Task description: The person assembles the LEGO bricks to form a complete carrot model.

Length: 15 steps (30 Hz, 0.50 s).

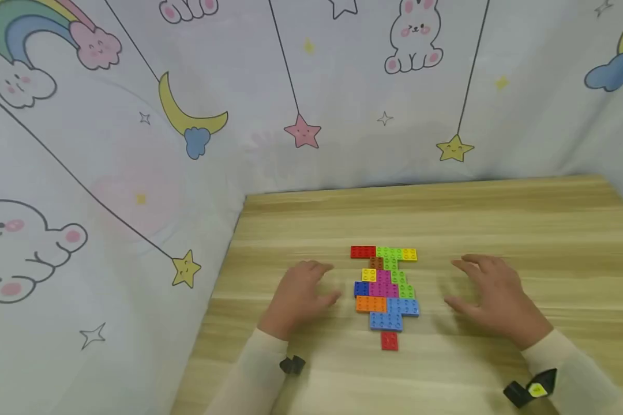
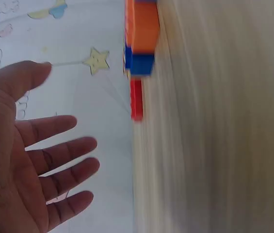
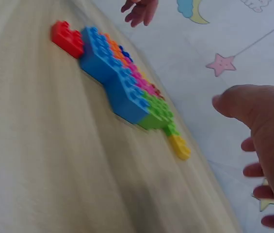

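Colourful studded building bricks lie together in a flat arrangement at the middle of the table. Its far row has a long red brick (image 1: 363, 252), a green brick (image 1: 389, 252) and a yellow brick (image 1: 409, 254). Magenta bricks (image 1: 383, 289) fill the centre, with an orange brick (image 1: 371, 304) and light blue bricks (image 1: 386, 321) nearer. A small red brick (image 1: 389, 340) forms the near end. To the left, my left hand (image 1: 302, 297) is apart from the bricks, fingers spread and holding nothing. My right hand (image 1: 498, 297) is likewise apart on the right, its fingers loosely bent around nothing.
The bricks lie on a wood-grain table (image 1: 301, 225). A white curtain (image 1: 342, 80) printed with rabbits, stars and moons hangs along the table's far and left edges. Each sleeve carries a dark clip, one at the left wrist (image 1: 292, 364) and one at the right (image 1: 530, 389).
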Tool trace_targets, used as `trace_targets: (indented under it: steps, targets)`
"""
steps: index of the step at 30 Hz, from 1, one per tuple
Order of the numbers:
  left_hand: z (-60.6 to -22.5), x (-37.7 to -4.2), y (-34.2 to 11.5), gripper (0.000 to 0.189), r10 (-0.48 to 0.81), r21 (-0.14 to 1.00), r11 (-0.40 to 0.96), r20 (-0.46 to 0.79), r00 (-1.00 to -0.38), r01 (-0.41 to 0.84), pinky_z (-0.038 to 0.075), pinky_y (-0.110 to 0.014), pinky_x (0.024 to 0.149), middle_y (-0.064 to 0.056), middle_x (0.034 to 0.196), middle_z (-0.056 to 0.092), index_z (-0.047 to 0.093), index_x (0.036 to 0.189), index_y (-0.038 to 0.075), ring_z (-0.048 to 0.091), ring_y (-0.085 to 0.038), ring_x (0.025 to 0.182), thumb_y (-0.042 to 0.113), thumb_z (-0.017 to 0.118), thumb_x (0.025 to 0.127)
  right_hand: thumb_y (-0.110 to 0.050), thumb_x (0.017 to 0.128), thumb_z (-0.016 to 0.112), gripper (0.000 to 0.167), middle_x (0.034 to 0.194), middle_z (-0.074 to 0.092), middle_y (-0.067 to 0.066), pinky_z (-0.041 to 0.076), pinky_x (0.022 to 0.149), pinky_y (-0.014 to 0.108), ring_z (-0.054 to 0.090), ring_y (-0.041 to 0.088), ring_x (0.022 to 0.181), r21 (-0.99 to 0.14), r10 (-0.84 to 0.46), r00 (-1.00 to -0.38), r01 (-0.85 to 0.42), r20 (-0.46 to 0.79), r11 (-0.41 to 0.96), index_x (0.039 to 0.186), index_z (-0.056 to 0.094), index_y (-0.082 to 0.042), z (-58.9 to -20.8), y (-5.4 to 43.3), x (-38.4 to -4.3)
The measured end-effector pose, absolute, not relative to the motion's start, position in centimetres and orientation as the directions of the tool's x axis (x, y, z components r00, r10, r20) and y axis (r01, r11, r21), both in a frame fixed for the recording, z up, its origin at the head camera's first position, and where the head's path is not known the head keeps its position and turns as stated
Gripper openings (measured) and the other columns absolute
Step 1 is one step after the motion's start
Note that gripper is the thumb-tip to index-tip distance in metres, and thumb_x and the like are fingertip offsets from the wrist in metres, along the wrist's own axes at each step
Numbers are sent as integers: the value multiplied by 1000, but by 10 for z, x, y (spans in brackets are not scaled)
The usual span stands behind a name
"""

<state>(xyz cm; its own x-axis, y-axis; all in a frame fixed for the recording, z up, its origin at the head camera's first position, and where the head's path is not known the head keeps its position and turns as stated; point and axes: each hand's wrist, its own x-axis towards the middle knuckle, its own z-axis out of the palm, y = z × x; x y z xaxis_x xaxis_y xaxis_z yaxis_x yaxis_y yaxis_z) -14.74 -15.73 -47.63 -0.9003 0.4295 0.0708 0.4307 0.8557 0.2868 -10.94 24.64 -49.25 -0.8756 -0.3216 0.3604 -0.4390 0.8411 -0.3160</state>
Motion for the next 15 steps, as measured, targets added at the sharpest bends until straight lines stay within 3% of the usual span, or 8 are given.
trace_targets:
  steps: [3, 6, 11, 15]
  targets:
    - [-476, -129, -148, 42, 461, 409, 809, 1, -887, 421, 56, -36, 89, 1, 113, 73, 74, 124, 15, 66, -17, 102, 42, 76, 93, -28, 76, 89, 51, 112, 68, 11, 48, 84, 59, 61, 34, 103, -353, -373, -823, -532, 427, 770, 118, 73, -5, -503, 234, -101]
    - [-479, -113, -137, 34, 524, 485, 757, -51, -850, 437, 56, -28, 80, 5, 105, 73, 77, 117, 15, 66, -12, 91, 38, 79, 91, -22, 74, 90, 38, 102, 70, 1, 52, 80, 45, 62, 20, 95, -376, -413, -786, -593, 460, 712, 107, 77, -9, -512, 220, -91]
    - [-490, -99, -121, 29, 622, 517, 685, -49, -781, 513, 53, -21, 79, 11, 100, 73, 78, 113, 18, 62, -4, 86, 35, 81, 90, -19, 73, 92, 29, 95, 68, -7, 47, 79, 25, 56, 8, 90, -435, -449, -744, -659, 495, 613, 99, 79, -15, -522, 193, -76]
    - [-500, -94, -111, 27, 640, 525, 673, -63, -765, 520, 49, -17, 72, 15, 91, 68, 78, 111, 20, 55, -1, 76, 36, 82, 89, -20, 74, 93, 26, 88, 63, -14, 45, 71, 20, 50, 3, 83, -461, -475, -751, -658, 459, 595, 97, 81, -17, -528, 173, -65]
